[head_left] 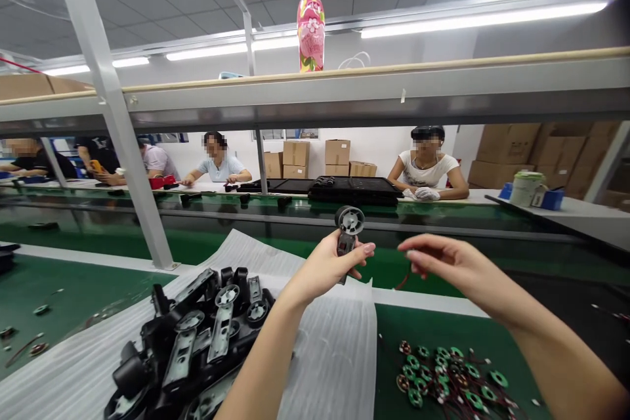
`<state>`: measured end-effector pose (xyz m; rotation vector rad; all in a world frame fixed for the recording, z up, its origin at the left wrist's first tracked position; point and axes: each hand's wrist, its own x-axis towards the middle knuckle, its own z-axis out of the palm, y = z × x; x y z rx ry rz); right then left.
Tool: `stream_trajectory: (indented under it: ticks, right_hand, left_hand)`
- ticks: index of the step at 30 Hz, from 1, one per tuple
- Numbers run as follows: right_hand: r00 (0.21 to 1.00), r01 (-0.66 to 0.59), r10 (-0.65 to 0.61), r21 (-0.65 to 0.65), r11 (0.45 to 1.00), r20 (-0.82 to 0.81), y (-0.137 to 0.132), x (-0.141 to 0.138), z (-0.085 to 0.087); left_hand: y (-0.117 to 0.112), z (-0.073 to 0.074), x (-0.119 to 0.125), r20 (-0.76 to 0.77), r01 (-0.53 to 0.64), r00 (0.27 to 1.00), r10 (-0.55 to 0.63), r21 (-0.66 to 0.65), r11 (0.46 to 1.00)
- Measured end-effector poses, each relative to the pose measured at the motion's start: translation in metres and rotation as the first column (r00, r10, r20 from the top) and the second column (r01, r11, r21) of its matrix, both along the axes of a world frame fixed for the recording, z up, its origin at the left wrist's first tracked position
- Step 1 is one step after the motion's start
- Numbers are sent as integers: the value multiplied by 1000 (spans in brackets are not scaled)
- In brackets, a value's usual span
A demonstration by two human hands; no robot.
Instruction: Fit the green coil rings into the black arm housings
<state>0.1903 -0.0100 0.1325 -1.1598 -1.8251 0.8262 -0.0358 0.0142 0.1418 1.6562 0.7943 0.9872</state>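
Observation:
My left hand (322, 266) grips a black handheld fan housing (346, 246) upright, its round spoked head at the top. To the right of it, apart from the housing, my right hand (445, 262) is closed in a pinch. A thin red wire (404, 279) hangs from its fingertips; whatever it joins to is hidden by the fingers. Below my left forearm lies a heap of similar black fan housings (224, 325) on white foam sheeting (329, 354). Under my right hand, several small green ring-shaped circuit boards (443, 374) with dark red wires are spread over the green mat (394, 328).
A green conveyor belt (207, 223) runs across behind my hands, with black trays (354, 190) beyond it. Overhead, a shelf (315, 95) carries a pink-labelled bottle (311, 29). A slanting metal post (118, 118) stands at left. Co-workers (428, 164) sit opposite.

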Motion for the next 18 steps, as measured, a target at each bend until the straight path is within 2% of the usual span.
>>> stream_trajectory:
  ticks: [2, 5, 10, 15, 18]
  right_hand:
    - [980, 95, -78, 85, 992, -183, -6, -2, 9]
    - [960, 153, -112, 144, 978, -256, -9, -8, 11]
    - [969, 88, -47, 159, 983, -242, -9, -16, 7]
    - [982, 46, -8, 195, 980, -189, -10, -19, 5]
    - [995, 23, -5, 194, 981, -95, -12, -19, 6]
  left_hand:
    - [-4, 2, 2, -18, 15, 1000, -15, 18, 1000]
    - [-7, 4, 4, -58, 61, 997, -59, 36, 997]
    - [-11, 6, 5, -148, 63, 988, -52, 71, 995]
    - [-12, 7, 5, -165, 119, 980, -112, 31, 992]
    - [-7, 1, 7, -127, 38, 992, -25, 103, 994]
